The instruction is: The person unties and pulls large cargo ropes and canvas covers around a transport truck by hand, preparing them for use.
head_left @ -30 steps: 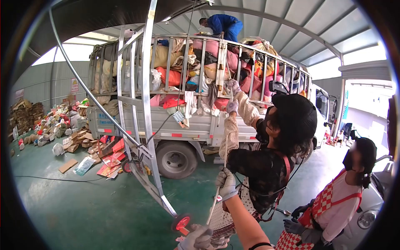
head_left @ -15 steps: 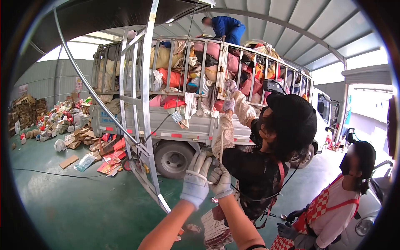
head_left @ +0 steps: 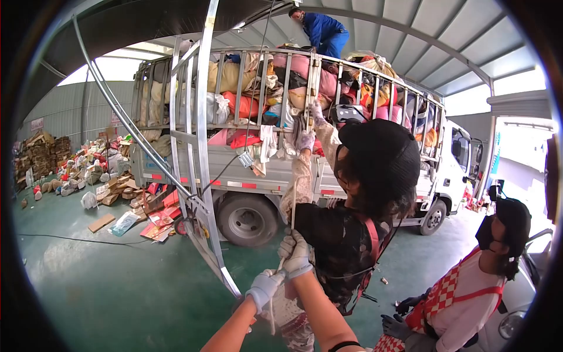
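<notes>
A pale rope (head_left: 294, 208) runs down from the truck side to my hands. My right hand (head_left: 297, 253), in a light glove, is wrapped round it in front of the co-worker's back. Just below and to the left, my left hand (head_left: 265, 286), also gloved, is closed on the same rope, whose loose end hangs beneath it. Close ahead, a co-worker in a black cap (head_left: 380, 154) reaches up with both gloved hands (head_left: 306, 139) near the upright of the truck's rail (head_left: 312, 88). Whether those hands also hold the rope is hard to make out.
The truck (head_left: 170, 167) is piled high with bundles of cloth; a person in blue (head_left: 324, 30) bends on top. A metal ladder-like frame (head_left: 202, 141) stands at left. Cardboard and bags (head_left: 117, 190) lie on the floor. Another person in a checked apron (head_left: 448, 293) is at right.
My left hand has dropped and closed on the rope below my right hand, which has shifted slightly left and down. The co-worker ahead has moved left in view.
</notes>
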Demonstrator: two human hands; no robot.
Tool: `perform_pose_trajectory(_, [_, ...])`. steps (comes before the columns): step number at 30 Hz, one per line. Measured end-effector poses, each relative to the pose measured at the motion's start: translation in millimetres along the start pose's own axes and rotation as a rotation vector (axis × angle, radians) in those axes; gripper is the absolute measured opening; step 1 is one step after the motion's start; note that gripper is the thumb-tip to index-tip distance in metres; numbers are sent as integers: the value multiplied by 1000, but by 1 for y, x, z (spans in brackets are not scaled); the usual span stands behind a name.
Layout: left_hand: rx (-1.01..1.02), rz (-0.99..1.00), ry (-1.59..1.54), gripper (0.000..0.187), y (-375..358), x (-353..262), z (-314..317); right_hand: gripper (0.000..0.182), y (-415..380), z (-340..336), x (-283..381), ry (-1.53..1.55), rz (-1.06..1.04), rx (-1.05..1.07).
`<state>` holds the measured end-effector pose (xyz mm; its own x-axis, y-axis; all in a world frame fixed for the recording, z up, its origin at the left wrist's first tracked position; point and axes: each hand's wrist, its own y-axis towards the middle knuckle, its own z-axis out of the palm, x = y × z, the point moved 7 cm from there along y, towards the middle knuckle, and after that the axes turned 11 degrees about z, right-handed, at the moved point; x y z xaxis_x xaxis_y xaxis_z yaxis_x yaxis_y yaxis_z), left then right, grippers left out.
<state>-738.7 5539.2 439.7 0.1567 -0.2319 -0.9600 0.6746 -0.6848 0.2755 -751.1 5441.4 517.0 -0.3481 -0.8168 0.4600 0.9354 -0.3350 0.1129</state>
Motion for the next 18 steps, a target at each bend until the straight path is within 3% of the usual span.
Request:
perform_pose_trajectory(2, [-60,105,64,15,-7,-11,-1,15,-3,7,-5,56,54,63])
perform_pose_trajectory(5, [-98,69,-40,14,-24,-44,3,17,-7,28,-3,146,130,113])
perform_pose_trajectory(7, [-110,29,-210,13,-44,-70,11,19,-27,51,1,188,104,126])
perform_pose_trajectory(11, [-16,159,-311,22,-71,-118,18,14,-63,109,12,132,28,196])
perform_pose_trajectory(13, [-69,158,-290,21,-71,-130,11,14,-59,123,11,122,80,235])
perform_pose_trajectory(15, [-49,145,-6,20,-70,-138,1,14,-53,125,5,69,61,174])
perform_pose_trajectory(18, [-32,151,-48,23,-74,-146,-2,15,-51,127,1,51,44,168])
